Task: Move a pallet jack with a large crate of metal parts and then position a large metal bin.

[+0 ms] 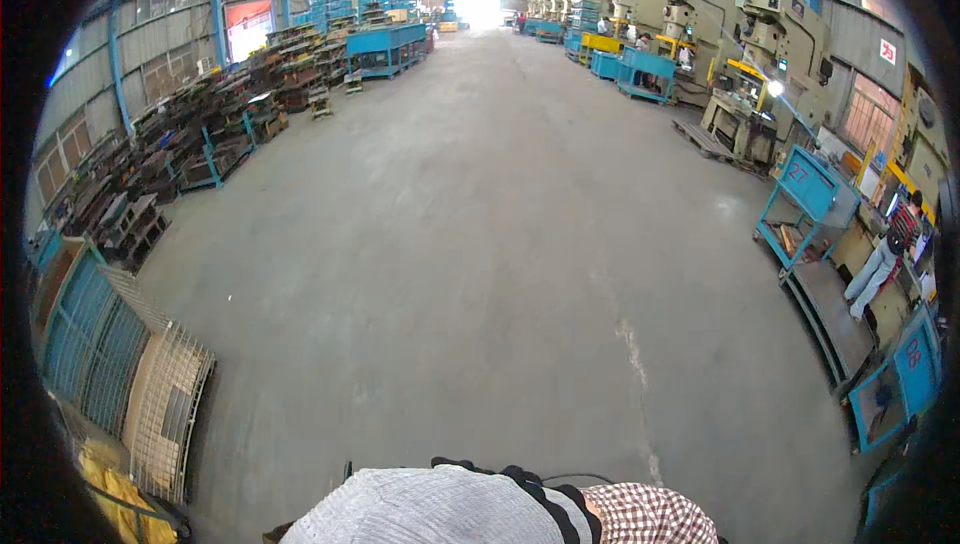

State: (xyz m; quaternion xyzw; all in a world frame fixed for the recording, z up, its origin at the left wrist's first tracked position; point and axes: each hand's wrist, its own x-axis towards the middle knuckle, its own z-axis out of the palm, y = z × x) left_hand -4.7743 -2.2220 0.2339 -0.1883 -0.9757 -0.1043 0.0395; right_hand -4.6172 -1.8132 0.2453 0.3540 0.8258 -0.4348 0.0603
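Neither of my hands can be made out. At the lower edge, grey ribbed cloth (430, 509) bulges into view, with black bands (575, 509) along its right side. Beside it lies brown-and-white checked cloth (655, 516). Dark lumpy shapes (490, 468) show along the top of the grey cloth; what they are is unclear. A thin black cable or bar (580, 476) curves out behind the cloth. What my hands hold or touch, if anything, is hidden.
A wide grey concrete aisle (450, 224) runs ahead. On the left are a wire-mesh cage (170, 404), yellow sheeting (120, 489) and stacked metal dies (130, 194). Large presses (780, 39), blue carts (805, 184) and a standing person (890, 254) line the right side.
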